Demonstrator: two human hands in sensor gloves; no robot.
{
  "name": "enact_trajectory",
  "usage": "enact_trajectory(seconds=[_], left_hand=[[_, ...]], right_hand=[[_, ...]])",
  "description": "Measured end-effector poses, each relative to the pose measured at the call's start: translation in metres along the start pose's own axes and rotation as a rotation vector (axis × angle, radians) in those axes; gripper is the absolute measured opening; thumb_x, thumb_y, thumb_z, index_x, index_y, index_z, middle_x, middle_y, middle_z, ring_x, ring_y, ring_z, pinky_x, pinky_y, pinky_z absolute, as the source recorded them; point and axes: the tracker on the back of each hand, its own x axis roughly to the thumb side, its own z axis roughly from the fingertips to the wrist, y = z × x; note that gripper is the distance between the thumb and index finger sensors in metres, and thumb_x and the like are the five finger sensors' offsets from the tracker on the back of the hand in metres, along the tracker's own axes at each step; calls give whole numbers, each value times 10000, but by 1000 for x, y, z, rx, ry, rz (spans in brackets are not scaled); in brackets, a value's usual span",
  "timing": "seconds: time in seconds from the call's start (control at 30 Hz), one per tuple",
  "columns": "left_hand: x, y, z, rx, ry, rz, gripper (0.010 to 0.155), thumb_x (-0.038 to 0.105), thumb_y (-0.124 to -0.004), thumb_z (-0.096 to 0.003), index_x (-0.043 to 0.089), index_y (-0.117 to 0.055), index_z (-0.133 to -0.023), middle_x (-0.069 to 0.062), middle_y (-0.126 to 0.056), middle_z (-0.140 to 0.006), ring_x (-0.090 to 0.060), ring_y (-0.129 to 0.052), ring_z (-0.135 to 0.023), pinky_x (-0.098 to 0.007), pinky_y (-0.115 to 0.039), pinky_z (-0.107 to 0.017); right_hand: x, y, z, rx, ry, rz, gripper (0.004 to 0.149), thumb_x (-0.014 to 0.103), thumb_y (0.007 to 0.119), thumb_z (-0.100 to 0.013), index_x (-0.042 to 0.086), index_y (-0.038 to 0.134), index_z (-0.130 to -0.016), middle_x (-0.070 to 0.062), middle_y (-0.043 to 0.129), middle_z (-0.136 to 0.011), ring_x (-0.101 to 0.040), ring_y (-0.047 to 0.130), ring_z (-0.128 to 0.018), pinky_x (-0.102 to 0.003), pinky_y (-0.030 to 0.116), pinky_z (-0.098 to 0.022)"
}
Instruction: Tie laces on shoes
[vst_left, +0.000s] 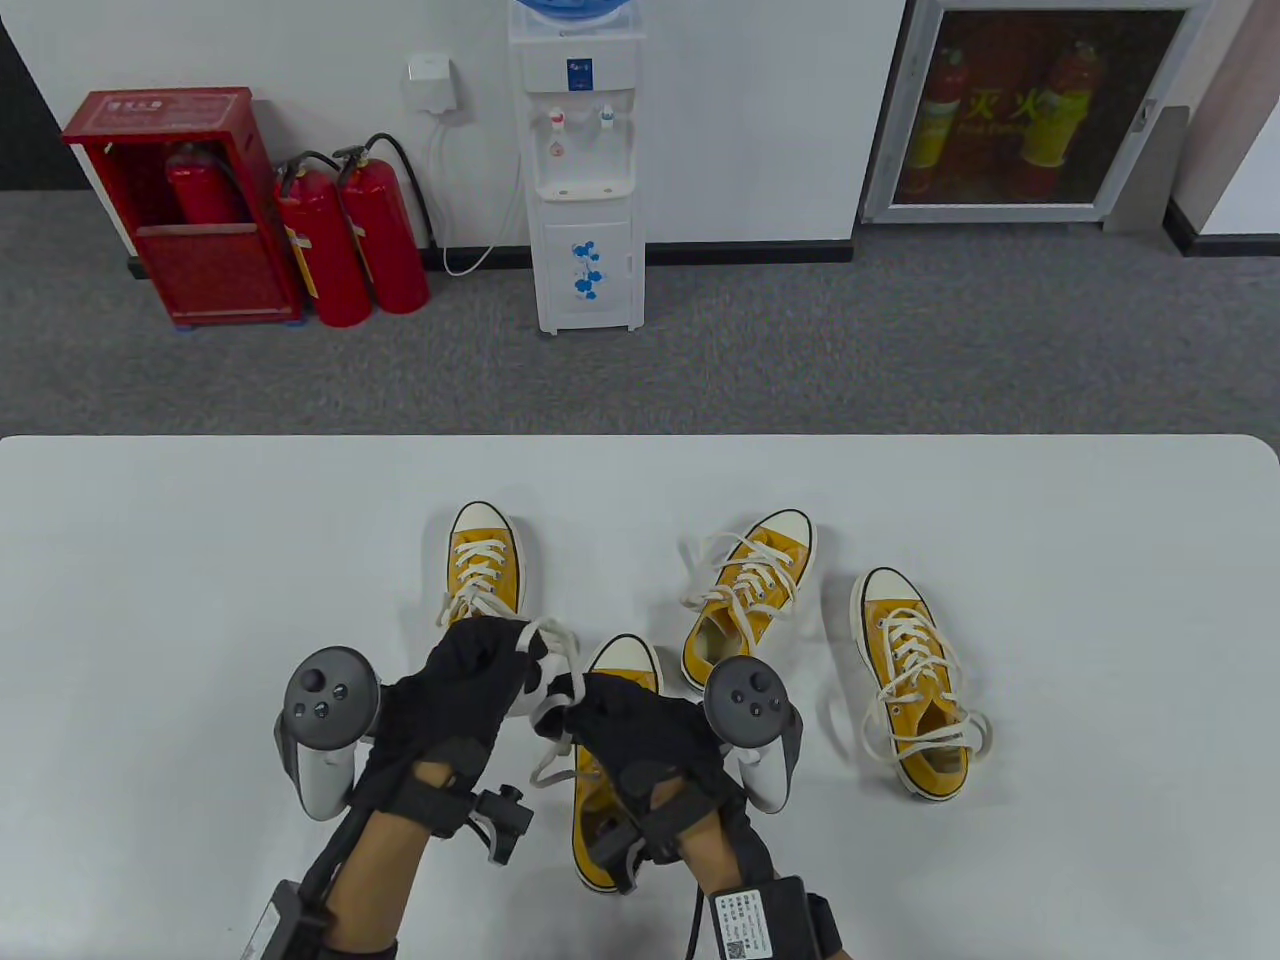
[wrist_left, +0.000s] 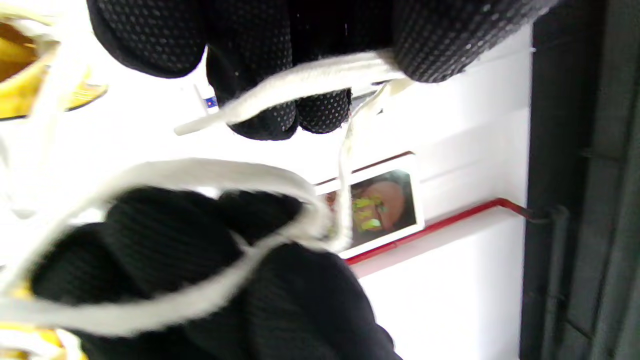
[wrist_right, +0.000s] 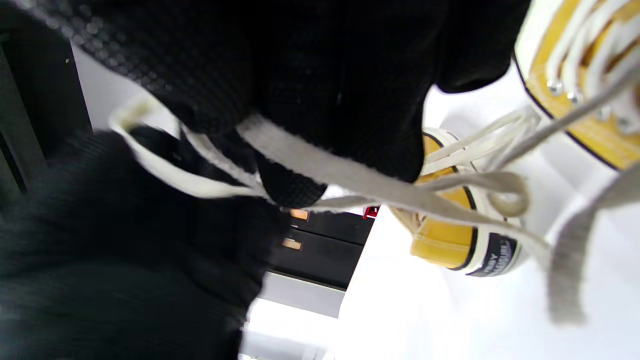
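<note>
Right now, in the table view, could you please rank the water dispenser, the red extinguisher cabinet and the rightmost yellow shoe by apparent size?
1. Water dispenser, tallest.
2. Red extinguisher cabinet, close behind.
3. Rightmost yellow shoe, smallest, though it lies nearer the camera.

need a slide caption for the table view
Both gloved hands hold white laces above one of four yellow sneakers on a white table.

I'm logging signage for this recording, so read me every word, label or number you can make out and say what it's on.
"火火": yellow characters on the glass of the fire cabinet; the line under them is blurred.
Red extinguisher box: top lettering too small.
Water dispenser: blue label unreadable.
Wrist label: print too small.
Shoe heel patch: blurred.
</note>
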Motion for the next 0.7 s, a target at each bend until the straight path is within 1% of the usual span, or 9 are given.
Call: enact_trajectory(seconds=[0.07, 0.13, 0.27, 0.4, 0.47, 0.53, 0.6, 0.63, 0.7], left_hand=[[-12, 2, -3, 15, 44, 15, 430, 448, -777, -499, 282, -721, -892, -58, -869, -970, -305, -987, -706, -603, -725, -613], [-23, 2, -6, 15, 79, -7, 461, 457, -772, -501, 279, -703, -921, -58, -853, -985, -307, -977, -728, -608, -717, -624], [-42, 1, -9, 14, 138, -52, 528, 462, -768, -500, 261, -655, -975, -84, -785, -1040, -358, -919, -818, -645, -654, -666], [-52, 2, -3, 35, 148, -108, 630, 474, -758, -499, 240, -559, -1048, -122, -647, -1120, -405, -804, -931, -680, -580, -696], [-55, 2, 1, 36, 127, -141, 659, 489, -764, -494, 235, -548, -1062, -132, -630, -1129, -410, -805, -929, -679, -588, -689], [-58, -1, 4, -24, 102, -163, 682, 533, -763, -487, 239, -552, -1066, -129, -644, -1125, -407, -813, -915, -679, -589, -687], [-61, -8, 5, -112, 66, -167, 707, 583, -767, -474, 258, -568, -1070, -125, -666, -1116, -391, -846, -876, -669, -609, -678], [-61, -13, 5, -162, 55, -173, 740, 602, -780, -465, 262, -552, -1081, -128, -646, -1126, -392, -834, -883, -673, -601, -682], [-60, -21, 5, -244, 31, -232, 784, 626, -804, -446, 275, -539, -1095, -122, -644, -1132, -390, -835, -885, -677, -596, -687]], right_hand=[[-1, -2, 0, -12, 11, -7, 425, 362, 876, -426, 191, 900, -815, -18, 1042, -688, -278, 1072, -666, -567, 697, -622], [-3, -4, -1, -16, 25, -30, 423, 362, 876, -426, 189, 902, -811, -19, 1046, -681, -276, 1076, -660, -566, 702, -617], [-5, -9, -2, -32, 46, -68, 423, 359, 876, -427, 183, 902, -812, -21, 1047, -675, -276, 1078, -651, -562, 706, -615], [-6, -15, -2, -59, 54, -69, 426, 356, 876, -427, 180, 900, -814, -23, 1046, -675, -277, 1079, -647, -563, 704, -615], [-7, -17, -2, -71, 57, -69, 425, 356, 876, -427, 182, 900, -814, -23, 1045, -676, -276, 1075, -651, -564, 703, -616], [-7, -18, -2, -76, 59, -69, 425, 352, 876, -428, 179, 899, -816, -27, 1045, -677, -282, 1075, -647, -566, 699, -617], [-7, -19, -2, -87, 58, -61, 426, 352, 877, -426, 181, 899, -816, -27, 1044, -678, -280, 1075, -639, -569, 694, -616], [-7, -19, -2, -91, 58, -62, 426, 353, 877, -427, 181, 900, -816, -24, 1044, -679, -278, 1072, -637, -567, 694, -616], [-6, -19, -2, -93, 54, -73, 426, 352, 878, -427, 184, 900, -817, -25, 1043, -683, -274, 1066, -634, -570, 681, -621]])
